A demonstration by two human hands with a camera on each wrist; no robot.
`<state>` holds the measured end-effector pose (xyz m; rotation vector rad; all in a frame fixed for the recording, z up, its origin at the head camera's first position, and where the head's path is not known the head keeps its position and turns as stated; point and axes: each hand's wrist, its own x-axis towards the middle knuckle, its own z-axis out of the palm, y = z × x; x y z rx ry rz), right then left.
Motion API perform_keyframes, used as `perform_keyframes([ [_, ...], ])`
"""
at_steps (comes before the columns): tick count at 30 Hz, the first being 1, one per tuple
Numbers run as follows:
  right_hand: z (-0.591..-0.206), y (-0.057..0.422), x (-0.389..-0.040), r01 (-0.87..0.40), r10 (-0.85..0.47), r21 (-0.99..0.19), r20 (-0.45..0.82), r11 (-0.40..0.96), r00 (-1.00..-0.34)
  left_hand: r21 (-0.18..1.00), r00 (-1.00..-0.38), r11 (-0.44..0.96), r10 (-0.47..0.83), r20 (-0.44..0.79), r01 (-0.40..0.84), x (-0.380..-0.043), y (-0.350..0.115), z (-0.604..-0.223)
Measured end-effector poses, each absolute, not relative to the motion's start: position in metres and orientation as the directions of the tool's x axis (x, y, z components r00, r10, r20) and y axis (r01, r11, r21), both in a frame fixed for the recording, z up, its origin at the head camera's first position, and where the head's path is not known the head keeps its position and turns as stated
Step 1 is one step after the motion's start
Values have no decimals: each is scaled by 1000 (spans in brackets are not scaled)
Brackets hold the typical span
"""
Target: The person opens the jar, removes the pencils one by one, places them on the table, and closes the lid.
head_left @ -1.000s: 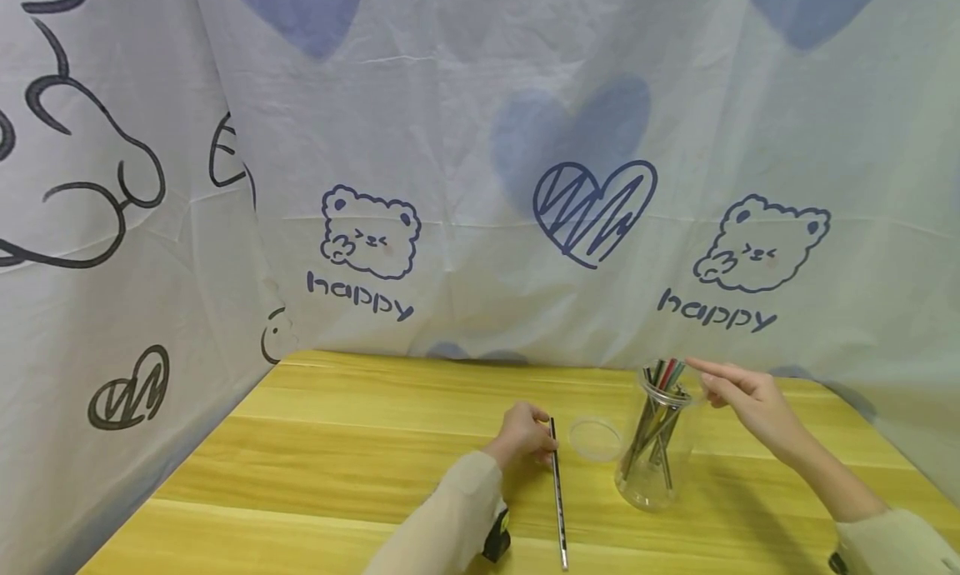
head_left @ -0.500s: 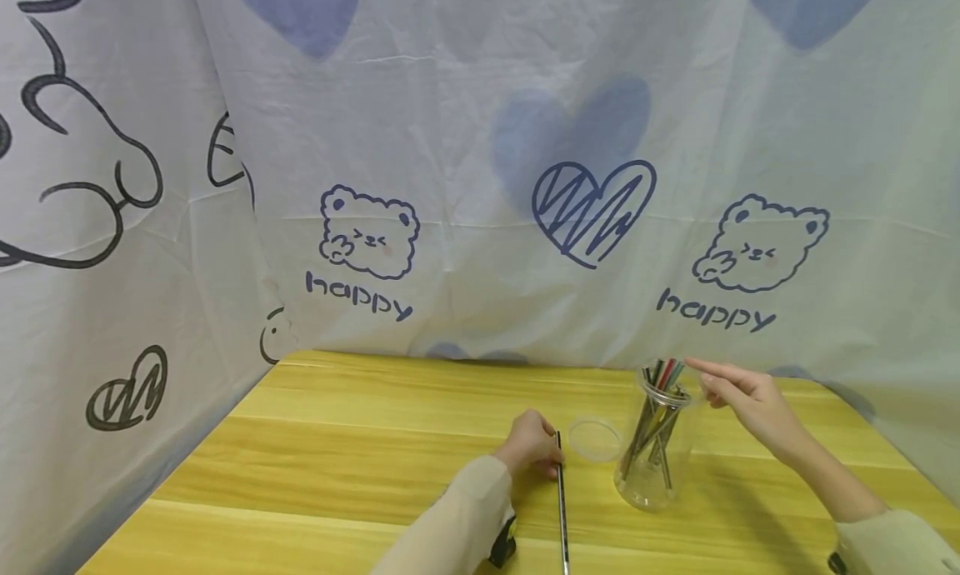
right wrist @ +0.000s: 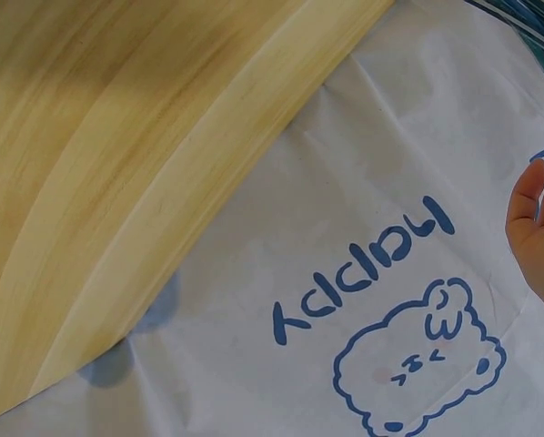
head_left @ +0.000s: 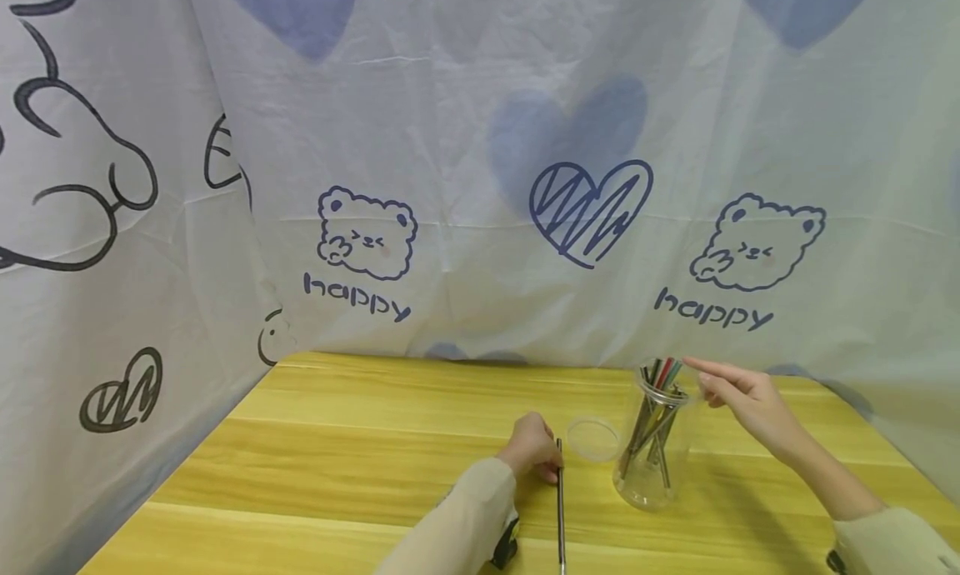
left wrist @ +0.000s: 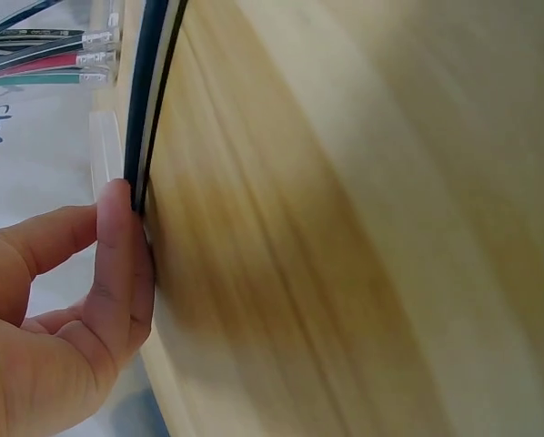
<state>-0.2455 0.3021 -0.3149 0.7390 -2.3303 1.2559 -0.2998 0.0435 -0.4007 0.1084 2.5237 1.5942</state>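
Observation:
A dark pencil [head_left: 560,508] lies on the wooden table, its near end running to the bottom of the head view. My left hand [head_left: 534,448] pinches this pencil close to its far end. In the left wrist view, the left hand's fingertips [left wrist: 115,205] meet the striped dark pencil [left wrist: 149,82]. A clear jar [head_left: 647,496] stands upright to the right, with several pencils [head_left: 660,421] leaning in it. My right hand [head_left: 753,404] is beside the jar's top, index finger stretched toward the pencil tops; contact cannot be told.
A clear round lid [head_left: 592,439] lies flat between the pencil and the jar. The yellow wooden table [head_left: 337,442] ends against a hanging white cloth [head_left: 465,250] printed with hearts and bears.
My left hand has drawn the pencil toward me and slightly right, so its near end now reaches the frame's bottom edge. The right hand and the jar stay put.

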Motion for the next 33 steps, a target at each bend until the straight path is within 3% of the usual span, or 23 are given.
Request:
perform_keyframes([
  [22, -315, 302, -244, -605, -264, -640, 553, 473, -791, 938, -991, 346, 106, -77, -36, -308, 38, -377],
  [33, -318, 302, -245, -607, -249, -642, 564, 468, -788, 945, -980, 306, 188, 62, 119, -312, 42, -353],
])
